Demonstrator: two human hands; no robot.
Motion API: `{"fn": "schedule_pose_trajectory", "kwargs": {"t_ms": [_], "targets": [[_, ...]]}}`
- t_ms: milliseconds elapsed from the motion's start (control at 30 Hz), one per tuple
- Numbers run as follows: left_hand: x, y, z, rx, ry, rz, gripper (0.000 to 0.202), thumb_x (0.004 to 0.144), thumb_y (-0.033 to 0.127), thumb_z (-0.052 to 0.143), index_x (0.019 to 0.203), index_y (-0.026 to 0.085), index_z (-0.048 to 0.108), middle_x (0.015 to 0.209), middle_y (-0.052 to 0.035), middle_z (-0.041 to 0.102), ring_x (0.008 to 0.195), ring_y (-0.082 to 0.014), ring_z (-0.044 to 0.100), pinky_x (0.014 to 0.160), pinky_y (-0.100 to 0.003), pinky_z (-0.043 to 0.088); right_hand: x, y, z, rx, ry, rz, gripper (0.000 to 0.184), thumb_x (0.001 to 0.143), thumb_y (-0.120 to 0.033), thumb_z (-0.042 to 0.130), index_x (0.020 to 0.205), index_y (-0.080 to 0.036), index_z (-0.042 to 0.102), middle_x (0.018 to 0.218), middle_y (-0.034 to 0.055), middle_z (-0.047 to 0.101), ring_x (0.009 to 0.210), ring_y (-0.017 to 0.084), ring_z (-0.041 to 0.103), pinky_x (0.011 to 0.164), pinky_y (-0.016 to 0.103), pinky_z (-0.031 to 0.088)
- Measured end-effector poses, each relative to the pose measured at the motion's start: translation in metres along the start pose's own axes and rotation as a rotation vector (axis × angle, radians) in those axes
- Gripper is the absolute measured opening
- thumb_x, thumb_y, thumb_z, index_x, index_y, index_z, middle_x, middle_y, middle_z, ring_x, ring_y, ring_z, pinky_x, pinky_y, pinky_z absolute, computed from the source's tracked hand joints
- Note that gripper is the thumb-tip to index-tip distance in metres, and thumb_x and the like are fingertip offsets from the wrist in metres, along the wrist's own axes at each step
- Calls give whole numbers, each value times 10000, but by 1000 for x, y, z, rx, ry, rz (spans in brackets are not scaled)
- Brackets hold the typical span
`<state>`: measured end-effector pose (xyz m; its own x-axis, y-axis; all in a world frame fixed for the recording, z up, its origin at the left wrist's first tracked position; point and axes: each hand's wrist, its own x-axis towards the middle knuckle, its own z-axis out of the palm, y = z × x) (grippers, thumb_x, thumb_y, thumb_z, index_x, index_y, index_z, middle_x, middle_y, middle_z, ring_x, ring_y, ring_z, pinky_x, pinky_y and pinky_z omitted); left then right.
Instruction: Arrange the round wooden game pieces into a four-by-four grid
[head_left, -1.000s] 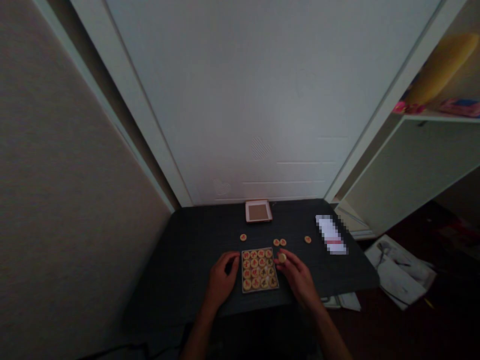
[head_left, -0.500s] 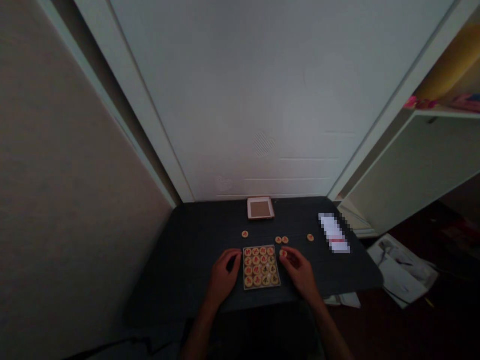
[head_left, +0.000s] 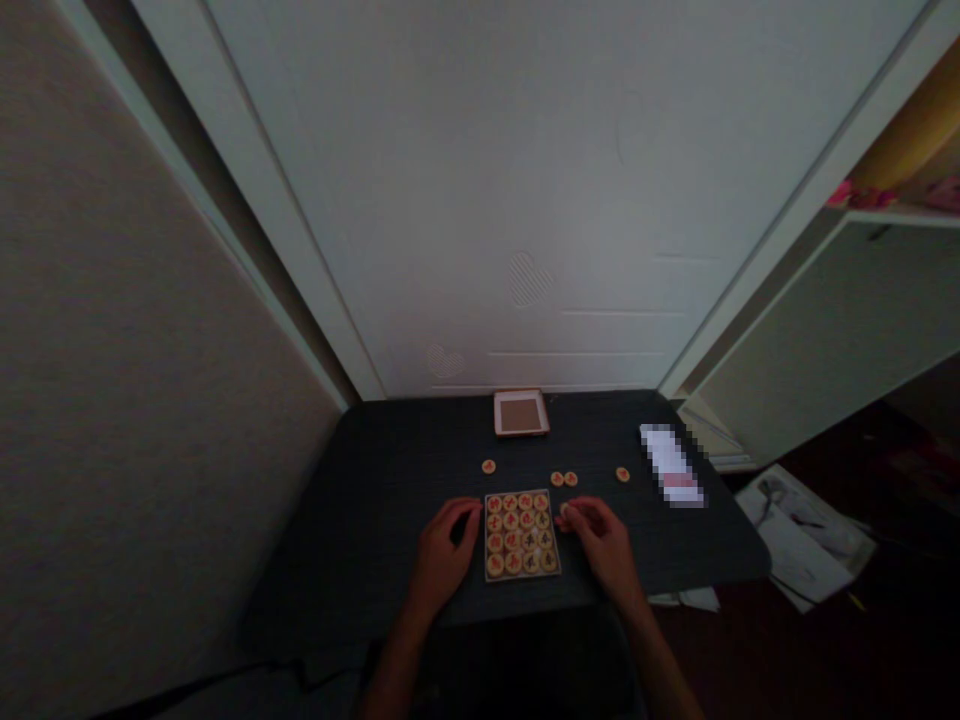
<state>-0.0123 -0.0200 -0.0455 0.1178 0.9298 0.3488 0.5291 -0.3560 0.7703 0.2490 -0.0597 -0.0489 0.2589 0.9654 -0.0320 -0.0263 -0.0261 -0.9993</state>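
Observation:
A shallow square box (head_left: 486, 540) on the dark table holds rows of round wooden Chinese chess pieces (head_left: 512, 541), marked with red or dark characters. At its left edge is my left hand (head_left: 444, 540), thumb and index finger curled together at the tips, with nothing visible between them. My right hand (head_left: 602, 538), just right of the box, pinches one Chinese chess piece (head_left: 565, 511), partly hidden by the fingers. Beyond the box lie a pair of loose pieces (head_left: 563, 479), one piece (head_left: 489, 467) to their left and another (head_left: 622, 475) to their right.
The box lid (head_left: 521, 413) rests inside-up at the table's far edge, near a white panel (head_left: 480, 200). A pixelated phone-like object (head_left: 671, 465) lies at the right of the dark table (head_left: 360, 490). On the floor at right sits a white container (head_left: 799, 540) with things in it.
The piece in my right hand has tilted, so its red-marked face shows less. My left hand stays by the box, and the view has shifted slightly.

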Motion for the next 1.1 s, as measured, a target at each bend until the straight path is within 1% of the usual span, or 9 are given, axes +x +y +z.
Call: {"fn": "schedule_pose_trajectory", "kwargs": {"t_ms": [267, 433, 533, 633, 767, 833, 1000, 1067, 1100], "targets": [[1, 0, -1, 9, -12, -8, 199, 953, 329, 543, 1011, 235, 709, 1053, -60, 726, 990, -226, 689, 907, -378, 555, 0, 5, -3, -31, -7, 15, 482, 818, -640, 657, 1052, -221, 693, 893, 96, 780, 784, 287, 755, 742, 423, 609], [2, 1, -1, 10, 4, -9, 197, 943, 334, 552, 988, 231, 714, 1026, -55, 733, 967, -225, 695, 882, -368, 561, -2, 6, -2, 7, -30, -12, 493, 800, -540, 729, 1173, -223, 669, 971, 95, 779, 929, 292, 749, 827, 428, 602], [2, 2, -1, 13, -2, -15, 203, 945, 339, 549, 983, 233, 718, 1025, -56, 733, 962, -224, 696, 887, -371, 560, -3, 7, -2, 0, -46, -10, 516, 792, -488, 753, 1221, -223, 644, 955, 90, 777, 937, 284, 746, 834, 420, 600], [2, 4, 0, 7, -29, -12, 210, 953, 342, 538, 999, 236, 714, 1042, -61, 728, 978, -226, 692, 896, -377, 559, -3, 10, -2, -29, -45, -20, 512, 777, -475, 765, 1208, -221, 655, 947, 85, 773, 884, 268, 747, 809, 405, 605], [1, 8, 0, -28, -73, 15, 208, 957, 328, 538, 1035, 243, 710, 1092, -62, 714, 1027, -224, 676, 944, -385, 541, -1, 11, -3, -72, -29, -50, 461, 758, -476, 775, 1133, -222, 690, 914, 69, 765, 815, 240, 734, 752, 366, 608], [1, 8, -2, -59, -54, 26, 199, 954, 322, 548, 1040, 242, 709, 1111, -63, 707, 1051, -224, 666, 965, -391, 530, -1, 9, -3, -73, -26, -52, 441, 753, -475, 779, 1108, -227, 695, 923, 68, 761, 820, 236, 727, 750, 360, 605], [-2, 11, -8, -115, 120, -25, 187, 938, 345, 573, 987, 222, 705, 1033, -64, 716, 998, -230, 675, 933, -392, 542, -8, 2, -3, 11, -7, -40, 412, 740, -453, 798, 1081, -247, 692, 935, 50, 757, 833, 227, 722, 765, 346, 590], [-4, 19, -8, -139, 116, -46, 183, 931, 352, 585, 976, 223, 707, 1005, -56, 721, 968, -225, 682, 907, -378, 551, -13, -2, -2, 16, -25, -40, 395, 739, -453, 800, 1059, -242, 704, 949, 58, 757, 838, 233, 720, 761, 349, 587], [-5, 25, -8, -154, 87, -52, 182, 927, 355, 592, 976, 225, 710, 994, -52, 726, 953, -222, 686, 891, -370, 556, -16, -4, -1, 6, -41, -40, 388, 745, -457, 796, 1054, -238, 711, 954, 64, 756, 840, 238, 719, 758, 354, 587]]}}
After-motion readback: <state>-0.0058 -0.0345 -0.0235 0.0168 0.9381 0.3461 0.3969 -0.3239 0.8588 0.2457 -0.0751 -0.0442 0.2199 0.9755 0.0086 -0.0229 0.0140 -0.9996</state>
